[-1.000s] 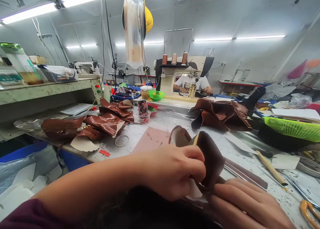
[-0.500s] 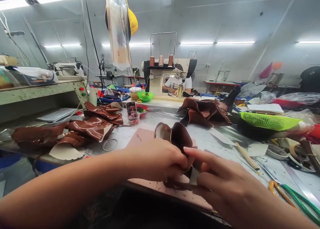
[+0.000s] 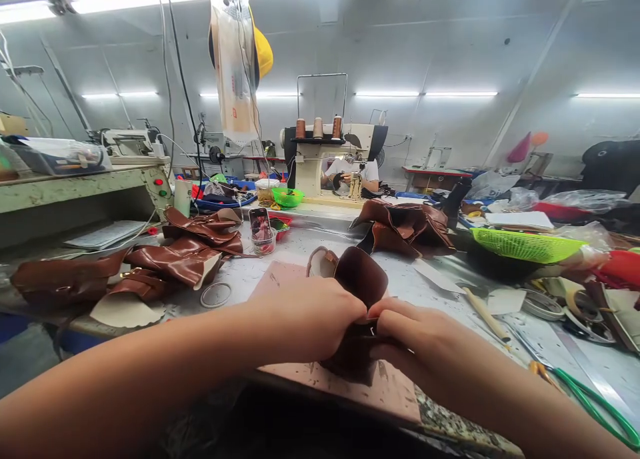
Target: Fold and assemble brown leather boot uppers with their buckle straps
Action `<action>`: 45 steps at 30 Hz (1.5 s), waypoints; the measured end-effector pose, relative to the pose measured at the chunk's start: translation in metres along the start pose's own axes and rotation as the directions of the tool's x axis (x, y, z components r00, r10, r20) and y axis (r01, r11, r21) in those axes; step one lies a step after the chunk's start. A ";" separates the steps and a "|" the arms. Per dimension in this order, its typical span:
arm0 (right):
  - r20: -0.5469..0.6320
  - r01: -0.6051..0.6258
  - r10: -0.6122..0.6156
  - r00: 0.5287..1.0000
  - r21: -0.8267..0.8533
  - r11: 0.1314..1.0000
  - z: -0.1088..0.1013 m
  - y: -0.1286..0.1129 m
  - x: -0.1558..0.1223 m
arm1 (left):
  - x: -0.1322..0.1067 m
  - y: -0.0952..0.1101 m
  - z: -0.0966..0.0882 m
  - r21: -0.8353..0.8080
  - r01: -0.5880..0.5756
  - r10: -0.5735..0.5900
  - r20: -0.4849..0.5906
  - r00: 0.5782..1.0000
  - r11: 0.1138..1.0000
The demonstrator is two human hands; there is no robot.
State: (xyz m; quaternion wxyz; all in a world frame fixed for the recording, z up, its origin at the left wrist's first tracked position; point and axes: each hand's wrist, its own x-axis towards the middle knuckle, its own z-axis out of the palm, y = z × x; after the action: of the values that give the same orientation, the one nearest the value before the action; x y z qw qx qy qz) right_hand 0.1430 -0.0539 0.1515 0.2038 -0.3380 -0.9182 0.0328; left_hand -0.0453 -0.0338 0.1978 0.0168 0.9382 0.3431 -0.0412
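A dark brown leather piece [image 3: 361, 275] stands curled up over a pinkish board [image 3: 383, 389] at the front of the bench. My left hand [image 3: 320, 319] is closed on it from the left, knuckles up. From the right, my right hand [image 3: 415, 325] pinches the same leather piece, its fingertips meeting those of the left. A lower flap of the leather hangs beneath both hands. Behind the left hand a curved pale-lined part shows; I cannot tell whether it is joined to the piece. My fingers hide the exact spot being gripped.
Brown leather bags or parts [image 3: 165, 259] lie on the left, and another brown leather pile [image 3: 405, 225] at the back. Right are a lime-green basket [image 3: 527, 245], green-handled scissors [image 3: 595, 402] and a wooden-handled tool [image 3: 485, 315]. A phone [image 3: 260, 225] leans behind; a person sits beyond the sewing machine [image 3: 310, 169].
My right hand has gone from a pointing finger to a pinch on the leather, close against my left hand. The leather's lower flap has turned into fuller view.
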 end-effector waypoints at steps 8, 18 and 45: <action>-0.138 -0.062 0.045 0.989 -0.120 0.991 0.008 0.005 0.003 | -0.006 0.001 -0.011 -0.103 0.036 -0.039 -0.024 0.999 0.994; -0.177 -0.139 0.120 0.977 -0.095 0.986 0.003 0.004 0.011 | -0.001 0.001 0.001 -0.090 0.120 -0.130 -0.112 0.985 0.989; -0.017 0.071 -0.077 0.997 0.623 0.779 0.057 0.003 -0.017 | -0.038 0.006 0.022 -0.313 -0.175 0.092 -0.263 0.961 0.934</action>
State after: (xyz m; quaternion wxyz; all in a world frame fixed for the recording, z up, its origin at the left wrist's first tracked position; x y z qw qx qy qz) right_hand 0.1339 -0.0579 0.0924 0.3006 -0.2152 -0.8694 0.3279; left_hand -0.0719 -0.0640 0.1793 0.1356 0.9410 0.2795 0.1340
